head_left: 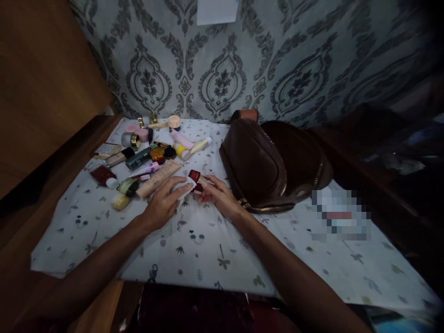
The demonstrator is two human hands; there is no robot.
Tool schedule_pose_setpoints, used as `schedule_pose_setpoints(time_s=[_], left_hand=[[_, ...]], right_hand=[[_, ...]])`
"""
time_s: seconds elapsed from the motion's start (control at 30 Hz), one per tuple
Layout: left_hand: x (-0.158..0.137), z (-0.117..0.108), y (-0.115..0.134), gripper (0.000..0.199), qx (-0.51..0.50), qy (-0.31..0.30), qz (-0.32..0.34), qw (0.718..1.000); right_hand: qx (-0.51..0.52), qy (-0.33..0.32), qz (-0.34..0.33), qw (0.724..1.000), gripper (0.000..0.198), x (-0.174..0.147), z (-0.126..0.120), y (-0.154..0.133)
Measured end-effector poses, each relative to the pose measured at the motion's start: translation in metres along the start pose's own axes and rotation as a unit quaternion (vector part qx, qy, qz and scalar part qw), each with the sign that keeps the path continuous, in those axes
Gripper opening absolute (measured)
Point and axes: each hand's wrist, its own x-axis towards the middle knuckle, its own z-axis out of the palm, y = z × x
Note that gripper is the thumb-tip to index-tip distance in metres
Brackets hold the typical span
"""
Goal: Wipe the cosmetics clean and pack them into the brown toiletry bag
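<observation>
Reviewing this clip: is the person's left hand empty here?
No, the left hand holds a white wipe up to the small red item in the right hand.

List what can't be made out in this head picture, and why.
All in the head view:
Dark-red item: partly hidden by the right hand and white cloth.
Brown bag: inside hidden by its walls.
Object at right: hidden by pixelation.
White sheet: top cut off by upper edge.
Beige tube: lettering too small.
</observation>
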Motion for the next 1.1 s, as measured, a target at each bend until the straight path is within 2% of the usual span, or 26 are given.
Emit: schedule_pose_setpoints(time_s=[0.17, 0.33, 0.43, 0.53, 0.63, 0.73, 0.83, 0.9, 1.03, 1.1], left_hand=[[0.004, -0.005, 0.005, 0.052, -0.014, 0.030, 0.014, 0.999], [0.005, -0.007, 0.007, 0.048, -0.025, 0.042, 0.021, 0.999], [0.004, -0.007, 0.006, 0.048, -0.032, 0.048, 0.023, 0.998], [0.002, -0.007, 0.005, 0.048, -0.026, 0.050, 0.020, 0.998], [0.000, -0.006, 0.003, 0.050, -0.013, 0.046, 0.000, 0.999], [-0.002, -0.003, 0.000, 0.053, -0.014, 0.030, -0.051, 0.998], [-0.003, 0.000, -0.004, 0.049, -0.055, 0.015, -0.124, 0.991], [-0.002, 0.001, -0.006, 0.044, -0.103, 0.009, -0.179, 0.978], [0.000, 0.000, -0.008, 0.042, -0.187, -0.001, -0.329, 0.926], [0.001, 0.000, -0.008, 0.046, -0.213, -0.006, -0.391, 0.895]], right_hand=[[0.116, -0.018, 0.065, 0.991, 0.040, -0.001, 0.008, -0.001], [0.180, -0.030, 0.089, 0.979, 0.037, -0.003, 0.007, -0.005], [0.177, -0.045, 0.104, 0.978, 0.035, -0.005, 0.005, -0.003], [0.130, -0.086, 0.121, 0.980, 0.038, -0.006, 0.005, 0.001], [0.105, -0.094, 0.098, 0.985, 0.038, -0.007, 0.006, 0.001], [0.133, -0.062, 0.045, 0.988, 0.034, -0.008, 0.008, -0.001], [0.132, -0.044, 0.000, 0.990, 0.044, -0.007, 0.010, 0.000], [0.089, -0.031, -0.038, 0.995, 0.053, -0.006, 0.012, 0.003], [-0.045, -0.006, -0.118, 0.992, 0.060, -0.007, 0.017, 0.010], [-0.147, 0.025, -0.174, 0.973, 0.060, -0.007, 0.017, 0.013]])
